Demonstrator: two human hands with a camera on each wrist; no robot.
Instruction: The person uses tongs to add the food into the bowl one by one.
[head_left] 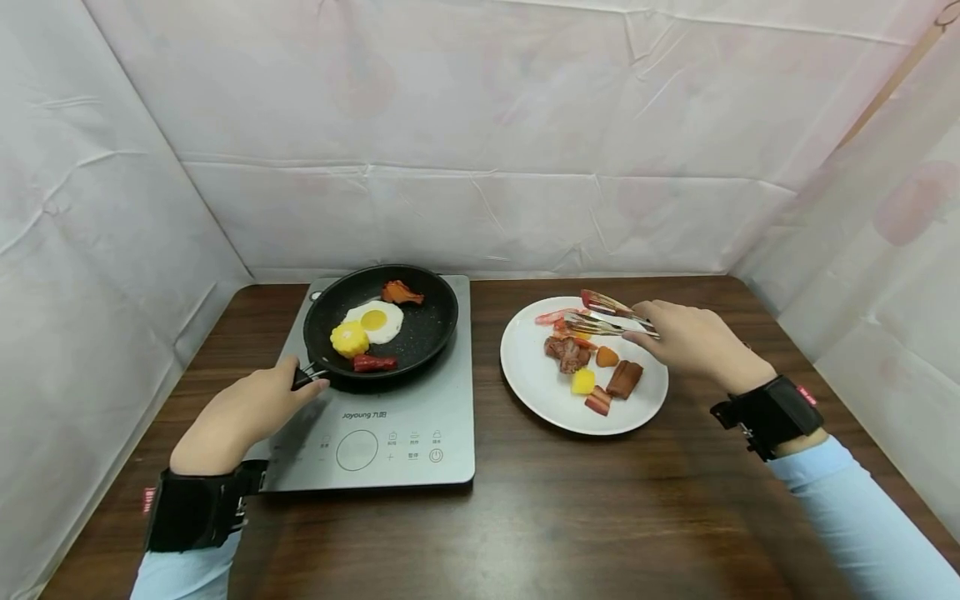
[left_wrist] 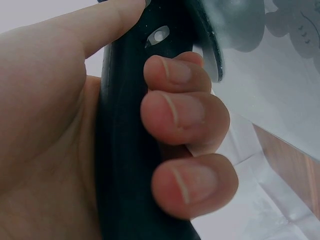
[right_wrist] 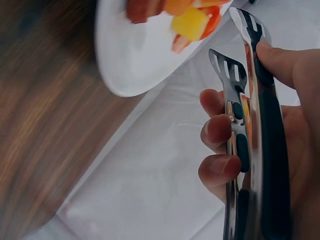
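The left hand (head_left: 240, 412) clenches the black handle (left_wrist: 125, 165) of the frying pan (head_left: 381, 321), steadying it on the induction cooker (head_left: 405, 417); the right hand (head_left: 693, 337) grasps metal tongs (head_left: 607, 315) over the white plate (head_left: 536, 383) of food pieces — a pick-up, it seems, is in hand. Next, the tips likely need closing squarely on one piece. Dark wood table (head_left: 525, 517), walled by white sheeting (head_left: 465, 133).

Pan handle (head_left: 303, 377) mostly hidden
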